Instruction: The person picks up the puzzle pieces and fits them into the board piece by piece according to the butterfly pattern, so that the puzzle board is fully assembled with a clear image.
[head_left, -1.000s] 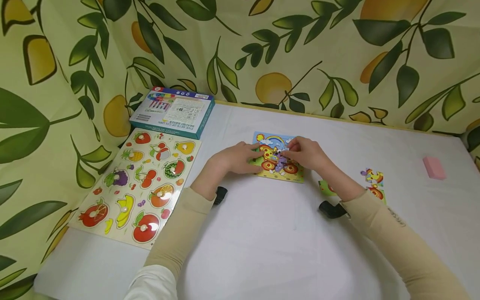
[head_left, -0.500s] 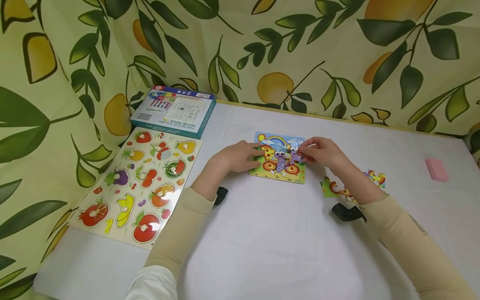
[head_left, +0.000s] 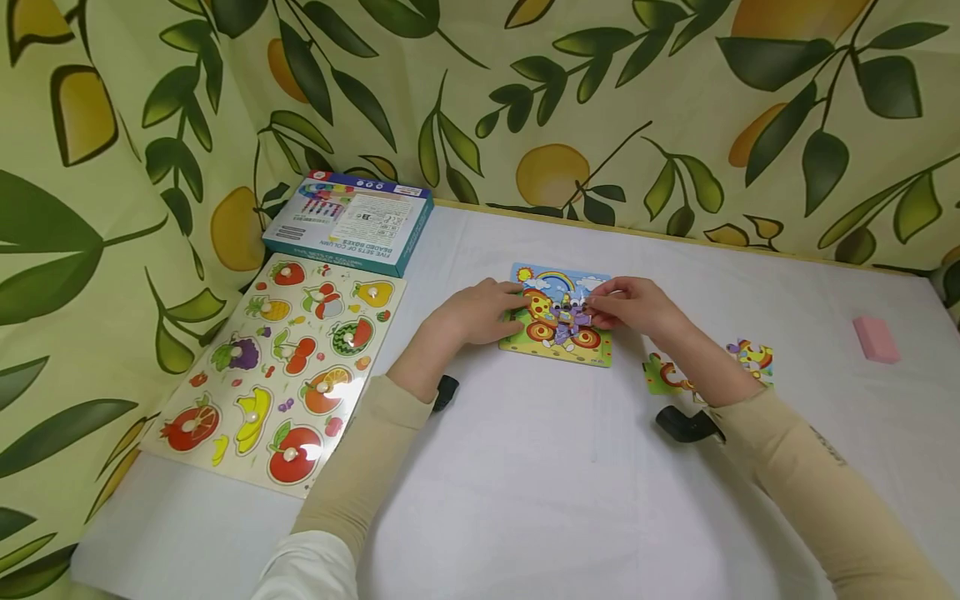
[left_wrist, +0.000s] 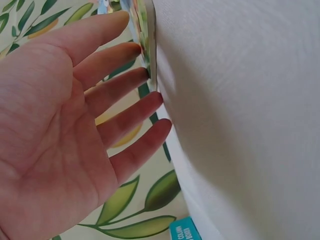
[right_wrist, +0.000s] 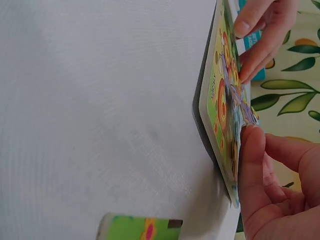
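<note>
- Head view: puzzle board (head_left: 557,353), flat on the far middle of the white table (head_left: 517,492), cartoon bicycle scene.
- Left hand (head_left: 483,315): fingers spread wide, fingertips at the board's left edge.
- Right hand (head_left: 637,307): narrow pinch, thumb and finger holding a puzzle piece (right_wrist: 247,111), tilted, at the board's right part.
- Loose pieces (head_left: 660,377): right of the board, partly behind the forearm.
- Pink block (head_left: 876,340): far right.
- Fruit board (head_left: 281,383): left.
- Printed box (head_left: 348,221): far left, just beyond the fruit board.

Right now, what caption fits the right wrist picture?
Right hand pinches a puzzle piece at the colorful board; left hand opposite.
</note>
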